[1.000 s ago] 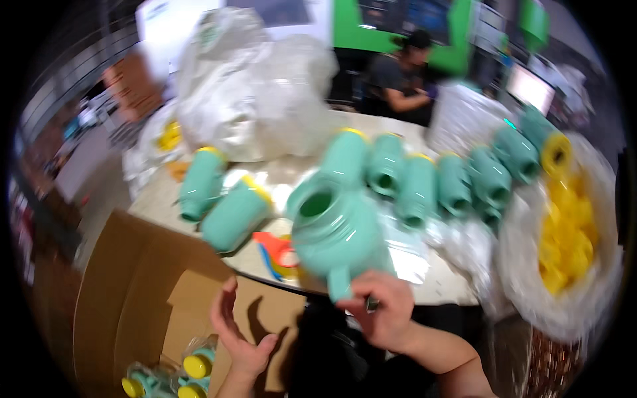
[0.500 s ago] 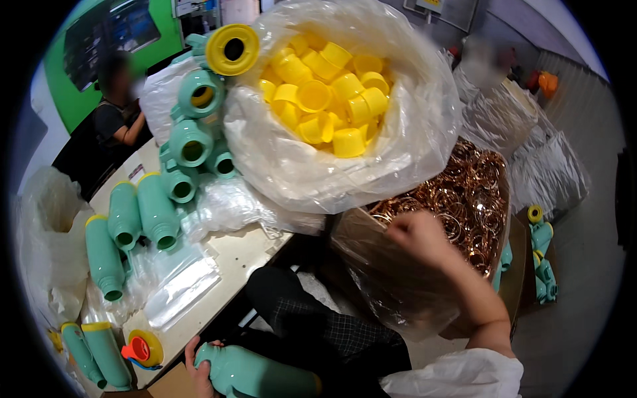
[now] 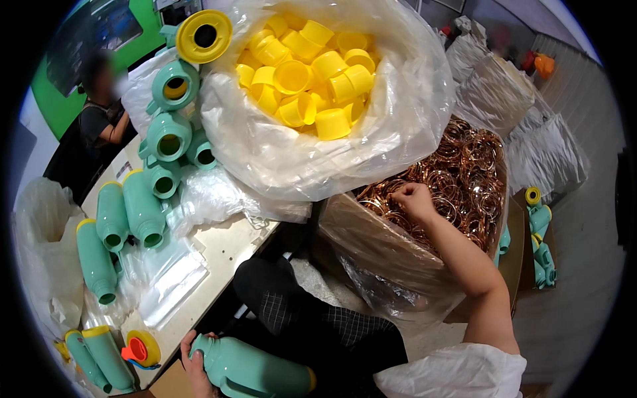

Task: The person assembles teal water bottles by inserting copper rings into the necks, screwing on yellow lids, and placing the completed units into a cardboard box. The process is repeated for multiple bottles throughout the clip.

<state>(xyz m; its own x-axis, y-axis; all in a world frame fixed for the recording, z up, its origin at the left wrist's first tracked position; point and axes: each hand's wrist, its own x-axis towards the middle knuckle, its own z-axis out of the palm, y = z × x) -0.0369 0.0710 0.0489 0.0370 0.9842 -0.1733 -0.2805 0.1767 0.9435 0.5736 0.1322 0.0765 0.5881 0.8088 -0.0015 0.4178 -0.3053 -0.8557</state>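
My left hand is wrapped round the narrow neck of a mint-green plastic thermos jug shell, which lies on its side by my lap. That shell has a side handle and a yellow rim at its far right end. Over a bag-lined carton of copper-coloured wire rings, my right hand is closed, fingertips pinched together at the heap's left side. Whether a ring is between those fingers is too small to make out.
Yellow plastic cups fill a large clear bag ahead. More green shells stand and lie on the table, beside flat plastic bags. A seated person is at far left. Wrapped sacks stand at back right.
My right hand has moved a little farther out over the copper rings, its fingers now pinched. The left hand still holds the green shell, and the whole view has shifted slightly.
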